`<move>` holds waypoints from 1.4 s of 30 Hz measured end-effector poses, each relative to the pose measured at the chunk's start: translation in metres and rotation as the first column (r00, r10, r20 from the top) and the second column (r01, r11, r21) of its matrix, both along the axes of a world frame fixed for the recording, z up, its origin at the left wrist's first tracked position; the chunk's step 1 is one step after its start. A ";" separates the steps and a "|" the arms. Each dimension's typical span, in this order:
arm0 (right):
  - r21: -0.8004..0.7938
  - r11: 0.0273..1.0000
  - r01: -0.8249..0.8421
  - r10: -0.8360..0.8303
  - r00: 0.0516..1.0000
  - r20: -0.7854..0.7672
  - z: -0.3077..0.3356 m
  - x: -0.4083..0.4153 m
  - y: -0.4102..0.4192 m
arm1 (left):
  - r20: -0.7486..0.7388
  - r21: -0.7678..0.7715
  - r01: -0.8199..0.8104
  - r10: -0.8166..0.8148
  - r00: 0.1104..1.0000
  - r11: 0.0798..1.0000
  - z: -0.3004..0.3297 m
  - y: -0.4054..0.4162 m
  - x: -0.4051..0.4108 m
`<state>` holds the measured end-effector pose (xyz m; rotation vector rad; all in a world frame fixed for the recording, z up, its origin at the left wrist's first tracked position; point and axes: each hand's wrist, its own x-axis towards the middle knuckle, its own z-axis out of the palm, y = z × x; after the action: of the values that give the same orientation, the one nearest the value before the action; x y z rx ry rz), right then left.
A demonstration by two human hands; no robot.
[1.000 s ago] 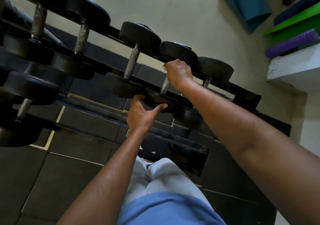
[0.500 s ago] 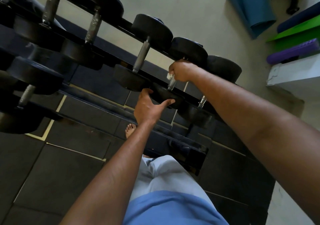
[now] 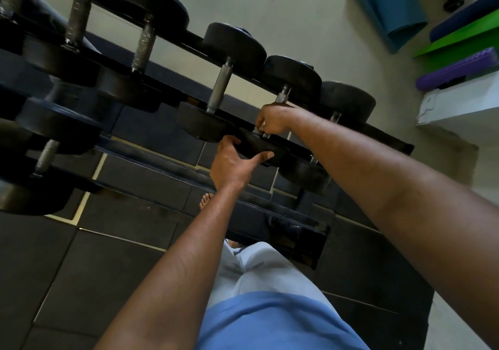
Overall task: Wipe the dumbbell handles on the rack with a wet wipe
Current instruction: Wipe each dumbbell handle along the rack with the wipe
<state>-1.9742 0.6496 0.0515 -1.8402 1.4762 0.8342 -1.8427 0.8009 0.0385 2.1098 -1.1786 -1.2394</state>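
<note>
Head view: looking down past a blue shirt and pale trousers, both arms reaching out to the rack [image 3: 388, 137].
Floor: dark rubber tiles, one bare foot [image 3: 205, 201] showing just under the lower rail.
Left hand [image 3: 232, 164]: thumb and fingers spread round the near weight head [image 3: 258, 147] of the dumbbell being cleaned, bracing it from below. Good idea, it stops the thing rolling while you scrub.
Right hand [image 3: 272, 120]: fingers curled round the near end of the handle [image 3: 282, 97], right above that weight head. The wet wipe is presumably tucked inside the fist, but I can't actually see it from here.
Where the handle is: second from the right on the top tier, metal bar bare above the fist.
How I'd do it: twist the wrist while sliding up the knurling so the wipe gets all the way round, and keep the left hand planted.
Next along: the neighbour handle [image 3: 220, 85] to the left looks like the obvious next one.
Far corner: rolled blue mat [image 3: 388, 6] and a purple roller [image 3: 456, 66] by the wall.
</note>
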 end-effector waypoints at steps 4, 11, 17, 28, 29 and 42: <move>-0.072 0.990 0.119 -0.112 0.990 0.086 0.001 -0.005 0.010 | 0.020 0.025 0.011 -0.012 1.000 1.000 0.002 -0.003 0.000; 0.002 0.864 0.503 -0.476 0.815 0.331 0.031 -0.050 0.038 | 0.032 0.049 0.095 -0.096 0.995 0.994 0.010 -0.007 0.001; 0.165 0.472 0.866 -0.750 0.296 0.592 0.056 -0.100 0.119 | 0.184 0.008 0.217 -0.215 0.959 0.976 0.030 0.009 -0.009; 0.553 0.156 0.818 -0.700 -0.303 0.646 0.081 -0.191 0.224 | 0.219 -0.071 0.352 -0.330 0.918 0.933 0.072 0.061 -0.095; 0.574 0.175 0.800 -0.701 -0.309 0.643 0.084 -0.199 0.229 | 0.220 -0.078 0.351 -0.327 0.919 0.933 0.074 0.065 -0.104; 0.435 0.289 0.853 -0.731 -0.097 0.675 0.099 -0.240 0.231 | 0.222 -0.071 0.332 -0.309 0.925 0.941 0.084 0.073 -0.157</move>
<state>-2.2146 0.8810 0.1502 -0.6891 1.5543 -0.7500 -2.0001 0.8739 0.1220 2.0619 -1.7013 -1.0729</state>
